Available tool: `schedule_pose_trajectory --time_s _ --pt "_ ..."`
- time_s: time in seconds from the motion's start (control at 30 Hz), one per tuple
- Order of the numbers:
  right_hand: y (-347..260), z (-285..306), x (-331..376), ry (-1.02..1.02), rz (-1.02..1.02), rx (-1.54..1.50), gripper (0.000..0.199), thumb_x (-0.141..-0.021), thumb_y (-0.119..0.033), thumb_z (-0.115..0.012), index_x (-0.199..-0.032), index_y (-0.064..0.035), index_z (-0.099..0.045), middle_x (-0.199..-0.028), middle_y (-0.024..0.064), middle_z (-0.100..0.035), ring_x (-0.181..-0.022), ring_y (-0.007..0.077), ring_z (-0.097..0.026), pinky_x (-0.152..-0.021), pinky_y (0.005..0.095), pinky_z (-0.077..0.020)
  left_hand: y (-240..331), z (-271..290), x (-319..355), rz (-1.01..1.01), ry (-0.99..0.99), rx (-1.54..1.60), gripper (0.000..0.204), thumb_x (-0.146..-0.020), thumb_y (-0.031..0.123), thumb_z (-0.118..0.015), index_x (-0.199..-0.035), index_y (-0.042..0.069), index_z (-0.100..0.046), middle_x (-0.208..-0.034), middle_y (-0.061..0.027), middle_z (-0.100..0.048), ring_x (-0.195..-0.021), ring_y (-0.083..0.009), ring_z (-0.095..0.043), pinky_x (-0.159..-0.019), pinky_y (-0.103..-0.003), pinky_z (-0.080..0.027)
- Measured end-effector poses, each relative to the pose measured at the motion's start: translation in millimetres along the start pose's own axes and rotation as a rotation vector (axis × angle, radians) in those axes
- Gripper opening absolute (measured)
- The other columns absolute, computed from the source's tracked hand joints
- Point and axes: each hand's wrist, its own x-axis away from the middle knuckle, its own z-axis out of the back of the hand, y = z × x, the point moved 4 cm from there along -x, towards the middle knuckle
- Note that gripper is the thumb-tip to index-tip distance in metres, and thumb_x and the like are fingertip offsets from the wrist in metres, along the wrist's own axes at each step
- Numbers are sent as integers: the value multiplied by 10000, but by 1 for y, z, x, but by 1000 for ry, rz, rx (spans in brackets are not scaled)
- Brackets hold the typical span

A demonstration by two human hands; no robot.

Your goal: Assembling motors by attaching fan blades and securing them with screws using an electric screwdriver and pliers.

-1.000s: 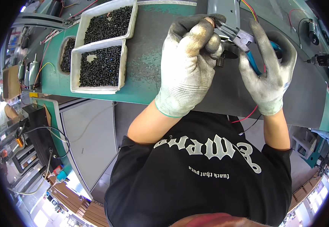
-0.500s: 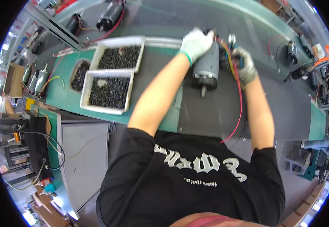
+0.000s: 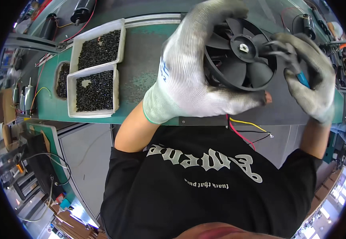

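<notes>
My left hand (image 3: 185, 67), in a white knit glove with dark, soiled fingers, is wrapped round the rim of a black fan (image 3: 258, 75). The fan's hub and broad blades face up toward me. It sits at the end of a motor whose body is hidden beneath it. Red, yellow and black wires (image 3: 233, 126) hang toward my shirt. My right hand (image 3: 318, 85), gloved too, is closed around small pliers (image 3: 303, 79) with a blue handle. Their blurred metal jaws reach over the fan's right edge; whether they touch it I cannot tell.
Two white trays (image 3: 116, 93) of small black pieces stand on the green-and-dark bench (image 3: 141, 47) at left, beside an oval opening (image 3: 62, 81) with more pieces. Other motors lie at the far left (image 3: 84, 11) and far right (image 3: 309, 27). A metal frame bar (image 3: 33, 42) crosses the left side.
The motor, lying with its shaft toward me before, is now raised and turned fan end up. My left hand has come closer with it. The pliers moved over to the fan's edge.
</notes>
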Motion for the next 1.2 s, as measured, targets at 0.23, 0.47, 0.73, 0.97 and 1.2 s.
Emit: schedule_pose_trajectory --time_s 0.23,0.47,0.73,0.97,1.2 --pt "-27 10 4 -125 172 596 429 -710 20 -532 -1126 24 -638 -1140 155 -607 -956 230 -619 -857 309 -475 8 4 11 -356 -125 -78 841 -544 343 -947 -1145 -47 -506 -1131 -239 -579 -956 -283 -625 -848 -393 -510" --pt "-36 6 -5 -159 180 743 407 -715 -31 -607 -1117 9 -652 -1028 158 -624 -852 240 -628 -755 316 -493 5 2 14 -420 -31 -215 723 -507 343 -928 -1033 -21 -592 -1039 -193 -581 -913 -298 -598 -785 -385 -503" --pt "-42 4 -20 -193 204 887 396 -720 -90 -693 -1107 -8 -669 -901 162 -642 -733 252 -639 -639 323 -512 7 1 21 -161 -28 -96 596 -476 322 -922 -914 20 -651 -1016 -180 -583 -877 -293 -586 -752 -387 -499" --pt "183 -2 31 327 -235 818 547 -854 -130 -655 -1367 -97 -469 -1293 226 -523 -1186 326 -539 -979 403 -451 -1 1 11 -107 -137 -38 739 -464 364 -940 -999 -9 -592 -1053 -239 -594 -913 -320 -614 -786 -413 -508" --pt "43 -125 27 58 57 181 763 -713 -397 -792 -1309 -13 -510 -1270 276 -506 -1160 434 -507 -1011 471 -402 9 -6 15 -98 42 -371 591 -624 329 -844 -1029 0 -567 -1117 -260 -568 -976 -368 -603 -918 -487 -436"
